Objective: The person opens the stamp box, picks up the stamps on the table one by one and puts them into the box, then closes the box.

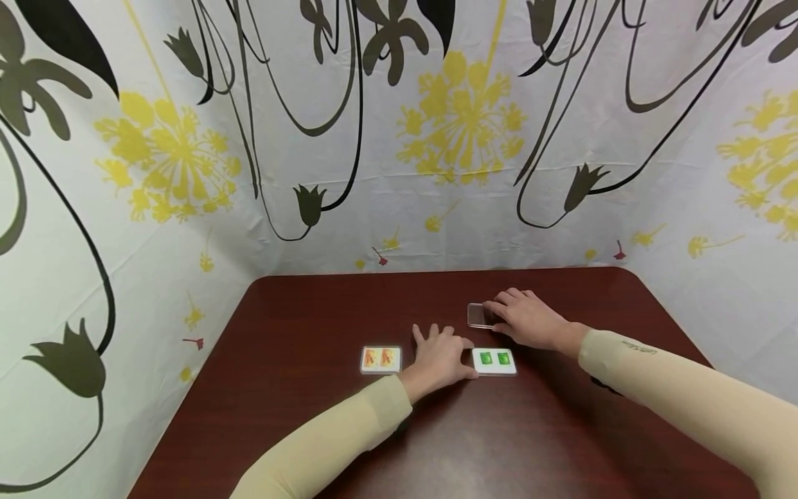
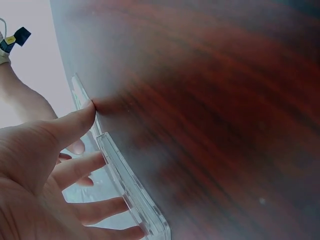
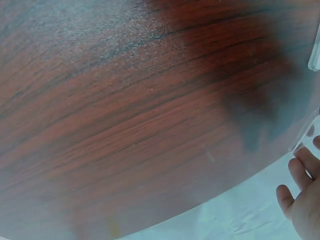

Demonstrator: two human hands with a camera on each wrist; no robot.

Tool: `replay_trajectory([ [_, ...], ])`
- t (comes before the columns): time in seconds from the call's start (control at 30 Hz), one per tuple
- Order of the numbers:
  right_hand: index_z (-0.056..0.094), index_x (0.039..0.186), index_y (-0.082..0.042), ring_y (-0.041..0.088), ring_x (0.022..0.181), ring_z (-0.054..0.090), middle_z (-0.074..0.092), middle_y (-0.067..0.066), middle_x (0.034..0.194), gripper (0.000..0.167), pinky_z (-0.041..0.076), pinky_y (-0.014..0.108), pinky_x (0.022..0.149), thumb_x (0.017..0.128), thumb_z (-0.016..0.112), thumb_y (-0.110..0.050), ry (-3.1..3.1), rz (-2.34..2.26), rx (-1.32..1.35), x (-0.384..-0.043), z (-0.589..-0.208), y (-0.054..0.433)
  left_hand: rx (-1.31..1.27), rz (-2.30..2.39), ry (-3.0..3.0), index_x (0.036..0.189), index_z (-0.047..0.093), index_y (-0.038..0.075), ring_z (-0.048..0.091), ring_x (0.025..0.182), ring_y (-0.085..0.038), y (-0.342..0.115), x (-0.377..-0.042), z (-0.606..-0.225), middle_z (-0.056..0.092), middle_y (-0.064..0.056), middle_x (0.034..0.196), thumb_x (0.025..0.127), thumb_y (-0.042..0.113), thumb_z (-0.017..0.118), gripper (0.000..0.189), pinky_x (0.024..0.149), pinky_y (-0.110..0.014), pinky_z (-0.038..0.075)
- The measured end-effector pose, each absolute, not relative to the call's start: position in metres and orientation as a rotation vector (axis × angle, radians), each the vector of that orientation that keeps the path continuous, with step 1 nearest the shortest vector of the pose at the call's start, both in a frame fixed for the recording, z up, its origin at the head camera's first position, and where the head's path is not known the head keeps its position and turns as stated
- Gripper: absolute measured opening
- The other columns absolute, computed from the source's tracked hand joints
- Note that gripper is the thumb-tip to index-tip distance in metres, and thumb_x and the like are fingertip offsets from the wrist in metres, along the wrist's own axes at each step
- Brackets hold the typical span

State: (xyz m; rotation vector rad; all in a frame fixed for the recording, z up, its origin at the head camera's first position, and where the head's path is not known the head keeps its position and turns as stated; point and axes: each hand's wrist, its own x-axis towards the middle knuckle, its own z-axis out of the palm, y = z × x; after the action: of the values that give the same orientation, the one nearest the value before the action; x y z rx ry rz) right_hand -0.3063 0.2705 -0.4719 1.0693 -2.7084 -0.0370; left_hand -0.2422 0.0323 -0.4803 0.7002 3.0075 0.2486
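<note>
A clear case with two green pictures lies flat near the middle of the table. At its left end, my left hand holds it between thumb and index finger, the other fingers spread. Behind it, my right hand grips the right end of a clear plastic piece, which shows no picture. Left of my left hand lies another clear case with two orange pictures. Its clear edge crosses my fingertips in the left wrist view. The right wrist view catches the right hand's fingers only at its border.
The dark reddish-brown table has rounded far corners. A white flower-patterned cloth hangs behind it and along both sides. Both forearms, in cream sleeves, reach across the tabletop.
</note>
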Motion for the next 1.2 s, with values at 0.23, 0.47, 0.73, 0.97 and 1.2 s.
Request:
replay_trajectory([
  [0.23, 0.063, 0.135, -0.008, 0.026, 0.103, 0.060, 0.061, 0.007, 0.117, 0.052, 0.047, 0.051, 0.087, 0.090, 0.077, -0.031, -2.702, 0.068, 1.109, -0.297, -0.464, 0.271, 0.696, 0.263, 3.014, 0.131, 0.067, 0.038, 0.044, 0.134, -0.039, 0.030, -0.242, -0.482, 0.059, -0.002, 0.133, 0.079, 0.063, 0.077, 0.058, 0.106, -0.074, 0.018],
  [0.47, 0.062, 0.136, -0.009, 0.022, 0.102, 0.060, 0.061, 0.006, 0.118, 0.053, 0.049, 0.047, 0.085, 0.090, 0.077, -0.030, -2.697, 0.122, 1.137, -0.283, -0.459, 0.275, 0.685, 0.296, 3.022, 0.130, 0.068, 0.035, 0.045, 0.132, -0.039, 0.027, -0.240, -0.482, 0.059, -0.002, 0.132, 0.078, 0.063, 0.078, 0.060, 0.106, -0.075, 0.017],
  [0.73, 0.062, 0.136, -0.010, 0.022, 0.103, 0.060, 0.061, 0.005, 0.119, 0.053, 0.051, 0.046, 0.085, 0.090, 0.077, -0.032, -2.728, 0.153, 1.129, -0.266, -0.460, 0.279, 0.679, 0.290, 3.028, 0.130, 0.069, 0.031, 0.045, 0.133, -0.040, 0.024, -0.242, -0.483, 0.059, -0.002, 0.132, 0.076, 0.065, 0.078, 0.065, 0.106, -0.074, 0.018],
  [0.97, 0.063, 0.135, -0.010, 0.019, 0.101, 0.060, 0.060, 0.003, 0.119, 0.051, 0.053, 0.042, 0.083, 0.090, 0.078, -0.027, -2.710, 0.201, 1.189, -0.253, -0.466, 0.279, 0.690, 0.293, 3.029, 0.133, 0.067, 0.027, 0.046, 0.132, -0.039, 0.022, -0.240, -0.481, 0.059, -0.004, 0.132, 0.076, 0.065, 0.078, 0.070, 0.106, -0.075, 0.019],
  [1.2, 0.062, 0.137, -0.011, 0.017, 0.104, 0.058, 0.059, 0.001, 0.122, 0.052, 0.051, 0.042, 0.086, 0.091, 0.076, -0.032, -2.749, 0.159, 1.202, -0.243, -0.476, 0.279, 0.729, 0.301, 3.021, 0.139, 0.062, 0.028, 0.048, 0.129, -0.035, 0.022, -0.240, -0.482, 0.058, -0.002, 0.134, 0.077, 0.064, 0.078, 0.073, 0.105, -0.075, 0.019],
])
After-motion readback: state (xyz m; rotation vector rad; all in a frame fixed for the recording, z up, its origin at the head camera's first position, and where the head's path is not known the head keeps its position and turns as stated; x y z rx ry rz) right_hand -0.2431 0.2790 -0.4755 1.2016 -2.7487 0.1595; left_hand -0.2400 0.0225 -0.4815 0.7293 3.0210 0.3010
